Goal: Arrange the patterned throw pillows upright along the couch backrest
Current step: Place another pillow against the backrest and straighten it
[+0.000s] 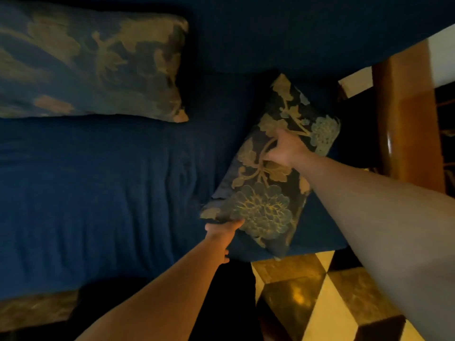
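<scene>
A: Where is the pillow being handled?

B: The floral pillow (268,173) lies tilted on the blue couch seat (98,180), at about four o'clock from the centre, one corner pointing toward the backrest (295,33), another hanging near the seat's front edge.

A: And the hands?

B: The right hand (285,148) has its fingers curled, pinching the fabric on the pillow's top face. The left hand (221,232) is closed on the pillow's near left corner, at six o'clock, fingers tucked underneath.

A: Any other pillow?

B: A second patterned pillow (93,67) leans against the backrest at ten o'clock, well apart. A wooden armrest (403,119) stands at three o'clock, a checkered floor (320,303) at five.
</scene>
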